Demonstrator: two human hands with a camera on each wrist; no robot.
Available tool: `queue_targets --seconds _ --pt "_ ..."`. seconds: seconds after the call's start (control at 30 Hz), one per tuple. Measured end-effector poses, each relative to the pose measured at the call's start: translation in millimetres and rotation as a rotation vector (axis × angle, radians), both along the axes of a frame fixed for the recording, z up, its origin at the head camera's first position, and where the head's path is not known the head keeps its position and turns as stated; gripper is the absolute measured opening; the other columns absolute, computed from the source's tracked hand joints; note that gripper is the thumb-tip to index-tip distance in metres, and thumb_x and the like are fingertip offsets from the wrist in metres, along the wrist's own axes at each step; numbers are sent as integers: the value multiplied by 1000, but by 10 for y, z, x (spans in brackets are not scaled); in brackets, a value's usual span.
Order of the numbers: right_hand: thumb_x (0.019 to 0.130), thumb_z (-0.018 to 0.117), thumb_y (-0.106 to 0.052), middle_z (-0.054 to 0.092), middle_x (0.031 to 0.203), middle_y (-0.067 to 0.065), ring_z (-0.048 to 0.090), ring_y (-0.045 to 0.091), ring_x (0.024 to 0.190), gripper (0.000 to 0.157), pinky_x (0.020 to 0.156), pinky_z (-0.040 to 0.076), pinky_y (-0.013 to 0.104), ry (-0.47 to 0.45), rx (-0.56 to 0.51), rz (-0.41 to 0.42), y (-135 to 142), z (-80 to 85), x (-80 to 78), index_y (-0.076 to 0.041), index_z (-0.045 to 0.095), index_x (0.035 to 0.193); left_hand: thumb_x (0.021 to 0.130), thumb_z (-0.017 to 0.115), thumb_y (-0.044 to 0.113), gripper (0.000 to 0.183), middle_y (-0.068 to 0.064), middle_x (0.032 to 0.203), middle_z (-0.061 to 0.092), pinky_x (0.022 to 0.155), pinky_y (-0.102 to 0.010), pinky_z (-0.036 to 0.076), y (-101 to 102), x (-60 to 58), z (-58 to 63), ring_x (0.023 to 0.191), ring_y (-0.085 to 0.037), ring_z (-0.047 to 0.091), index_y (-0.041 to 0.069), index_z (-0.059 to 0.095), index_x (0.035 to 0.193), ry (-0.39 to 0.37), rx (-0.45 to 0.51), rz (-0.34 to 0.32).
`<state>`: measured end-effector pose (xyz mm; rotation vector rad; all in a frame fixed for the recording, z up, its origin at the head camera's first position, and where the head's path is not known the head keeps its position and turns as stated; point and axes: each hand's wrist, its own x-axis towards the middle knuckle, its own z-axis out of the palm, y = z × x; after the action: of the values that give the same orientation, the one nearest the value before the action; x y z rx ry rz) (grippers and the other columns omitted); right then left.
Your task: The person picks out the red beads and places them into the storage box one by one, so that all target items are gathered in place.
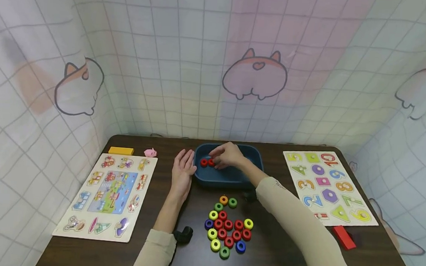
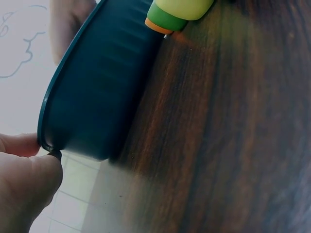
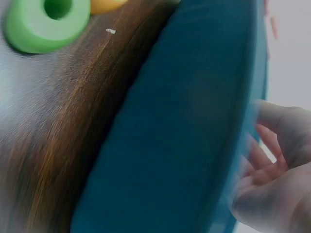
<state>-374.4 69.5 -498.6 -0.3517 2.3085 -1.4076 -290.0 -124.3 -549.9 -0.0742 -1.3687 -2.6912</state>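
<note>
Blue bin (image 1: 224, 183), and the right hand (image 1: 227, 156) is down inside it, fingers curled over red rings (image 1: 203, 165); whether they clamp one, I can't tell! Over at the bin's left rim, the left hand (image 1: 181, 174) touches with straight fingers, slightly apart. More coloured rings (image 1: 226, 221) cluster in front of the bin, with puzzle boards (image 1: 87, 219) lying left and right of it.

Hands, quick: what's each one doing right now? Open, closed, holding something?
Left hand: open, touching the blue tray.
Right hand: fingers curled at the red rings; whether it holds one cannot be told.
</note>
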Motion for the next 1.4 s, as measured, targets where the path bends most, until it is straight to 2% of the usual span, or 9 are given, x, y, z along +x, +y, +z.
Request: queue_targets --seconds 0.2,0.27,0.33,0.5,0.67,0.83,1.03,1.3,1.4 --pt "89 70 -8 74 99 10 73 27 85 23 75 59 46 172 17 98 209 389 381 -9 73 112 88 42 -25 72 -10 152 36 115 -31 28 -9 -1 46 144 -21 33 11 27 149 -28 -8 8" --pt "88 71 -10 75 97 7 73 26 83 21 75 59 47 196 12 145 310 501 573 -13 74 109 88 41 -26 72 -11 152 36 115 -31 28 -5 12 65 144 -22 32 9 27 149 -26 -3 2" --pt "87 73 -10 74 99 7 73 25 84 20 73 60 46 167 4 194 429 556 772 -16 75 107 88 39 -27 71 -13 155 32 116 -32 26 -1 32 89 145 -24 29 7 27 149 -15 2 -14" --pt "84 75 -6 73 106 9 71 21 90 27 74 60 42 61 61 341 714 434 1184 -11 74 111 87 37 -29 71 -16 156 27 118 -36 22 -3 47 120 147 -28 24 4 25 150 6 11 -36" --pt "81 79 -13 74 100 1 70 12 89 26 70 58 27 111 183 423 875 108 1431 -13 75 107 87 38 -29 72 -14 154 31 117 -34 23 -3 21 66 145 -25 29 5 27 149 -1 20 -10" --pt "78 82 -16 74 91 -4 70 10 81 24 65 55 22 138 224 405 910 -78 1575 -17 77 101 87 40 -27 71 -12 153 35 116 -31 27 13 -4 12 143 -21 34 7 29 148 2 -7 0" --pt "79 80 -13 74 88 -6 67 9 80 20 63 54 23 164 256 372 864 -87 1643 -19 78 98 86 40 -27 72 -13 152 35 116 -33 26 6 -6 3 143 -23 33 6 28 148 25 -15 10" --pt "77 70 3 74 87 3 72 21 67 28 60 60 36 -17 174 282 783 -77 1658 -14 78 98 87 41 -26 70 -13 154 33 117 -33 26 7 7 11 144 -24 32 7 28 148 17 -23 8" --pt "77 68 6 74 89 6 72 24 67 29 61 61 40 -44 139 275 782 -30 1614 -12 77 99 88 41 -25 70 -15 154 32 117 -34 24 21 12 11 144 -24 31 6 27 149 22 -29 5"
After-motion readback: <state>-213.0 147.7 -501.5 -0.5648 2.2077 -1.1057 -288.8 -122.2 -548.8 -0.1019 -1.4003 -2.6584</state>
